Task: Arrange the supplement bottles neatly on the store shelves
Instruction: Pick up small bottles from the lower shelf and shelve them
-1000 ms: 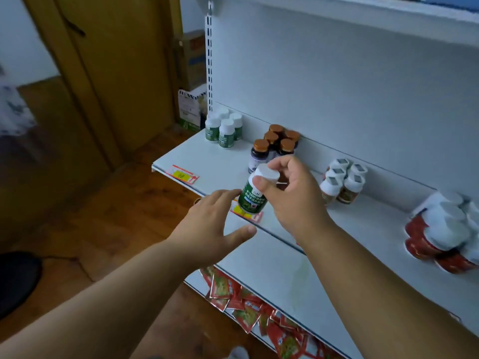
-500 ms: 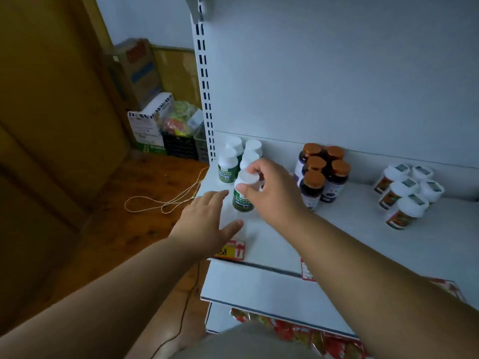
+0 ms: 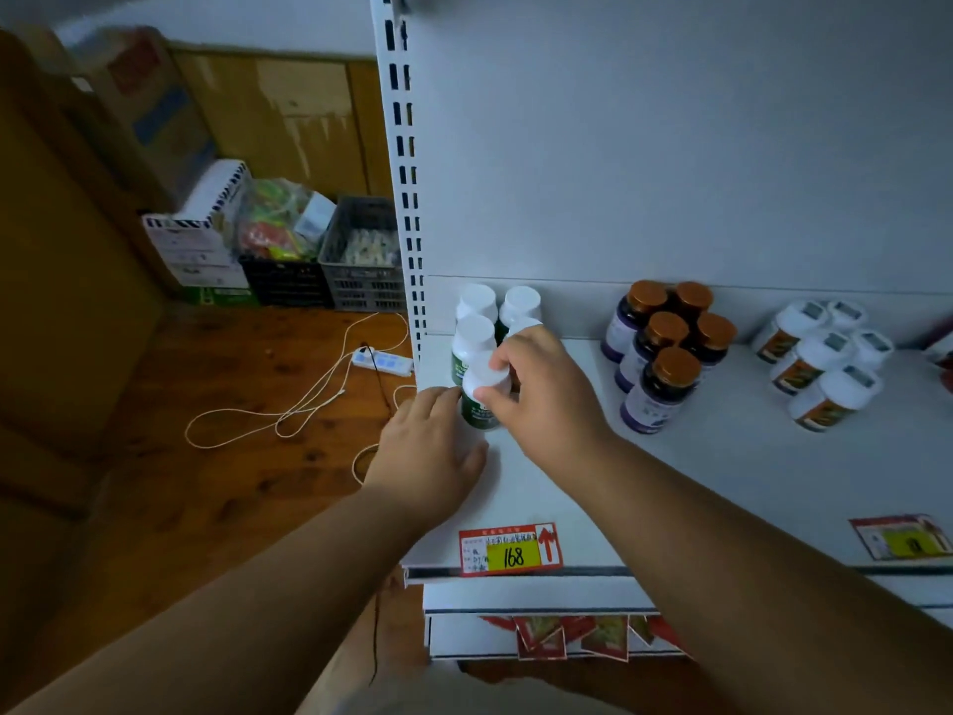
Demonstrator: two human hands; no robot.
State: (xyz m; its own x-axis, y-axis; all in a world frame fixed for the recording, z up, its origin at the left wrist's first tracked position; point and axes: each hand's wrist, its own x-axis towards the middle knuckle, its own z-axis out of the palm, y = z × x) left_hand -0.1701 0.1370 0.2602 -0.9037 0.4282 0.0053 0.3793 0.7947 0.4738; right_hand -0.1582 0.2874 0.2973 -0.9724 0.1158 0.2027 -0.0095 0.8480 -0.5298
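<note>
The floor (image 3: pixel 206 487) is reddish-brown wood planking. A white power strip (image 3: pixel 382 361) lies on it near the shelving upright, with a pale cord (image 3: pixel 289 410) looped loosely beside it. A white slotted upright (image 3: pixel 405 162) rises at the left edge of a plain white back panel (image 3: pixel 670 147). Along the far wall (image 3: pixel 289 110) (tan panelling, surface patchy) stand a white carton (image 3: pixel 198 240), a black crate (image 3: pixel 286 283) and a grey crate (image 3: pixel 361 260). A tall cardboard box (image 3: pixel 149 105) leans behind them. Lighting is dim and even.
</note>
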